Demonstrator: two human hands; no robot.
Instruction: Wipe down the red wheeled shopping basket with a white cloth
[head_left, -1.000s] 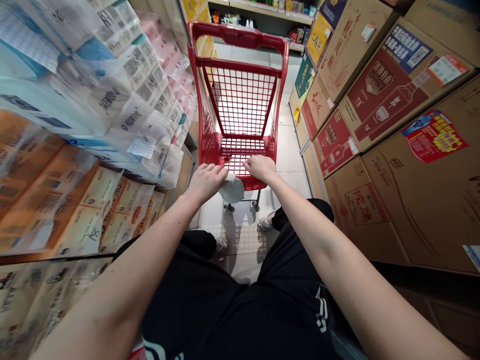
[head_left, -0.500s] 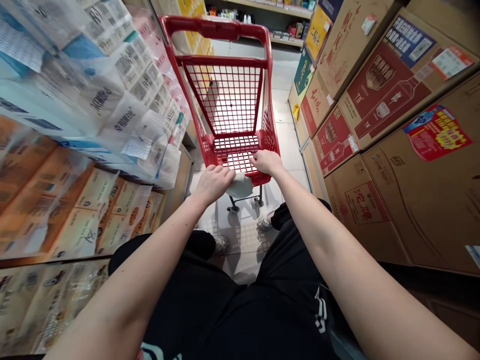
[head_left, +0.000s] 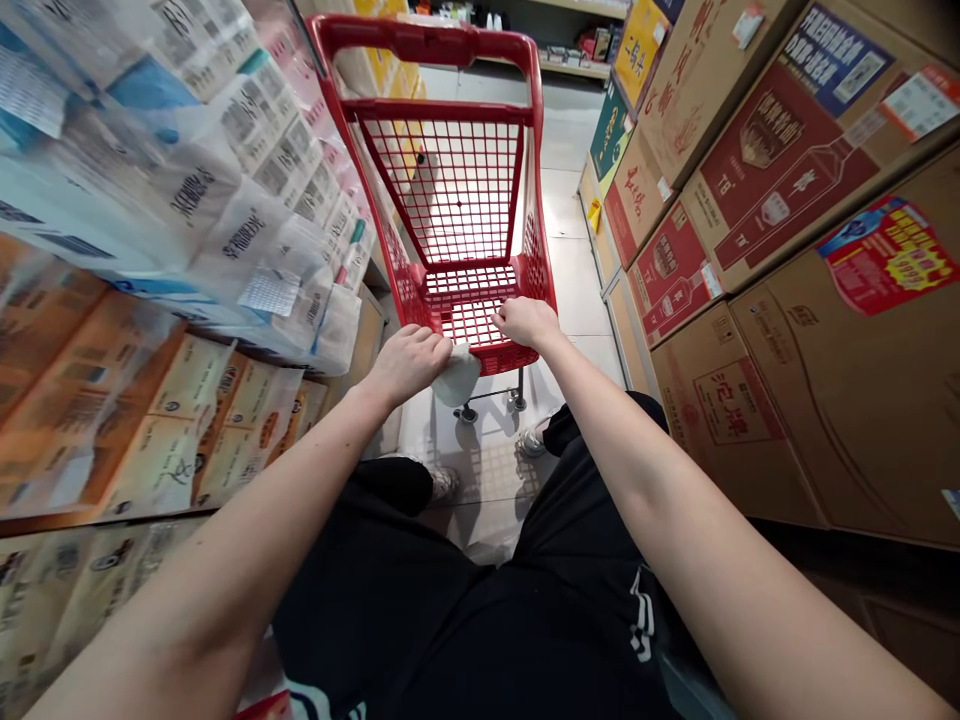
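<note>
A red shopping cart [head_left: 474, 240] with a plastic grid basket stands in front of me, its handle at the far side. At the near left corner of the basket, my left hand [head_left: 411, 362] is closed on a white cloth [head_left: 457, 376], which hangs over the near rim. The cloth could be a wipe; its exact kind I cannot make out. My right hand [head_left: 528, 322] is closed over the right part of the near rim, its fingers curled inward. Beneath the basket, the cart's wheels [head_left: 466, 412] show.
To the left, shelves hold plastic-wrapped tissue packs [head_left: 247, 235] and orange-and-cream packs [head_left: 161, 410]. Stacked cardboard boxes [head_left: 847, 380] line the right side. A shelf [head_left: 574, 68] with small goods stands beyond the cart. My legs and shoes straddle the tiled aisle floor [head_left: 480, 495].
My left hand has slid left along the near rim with the white cloth, baring more of the rim. My right hand stays at nearly the same place. The view has shifted slightly.
</note>
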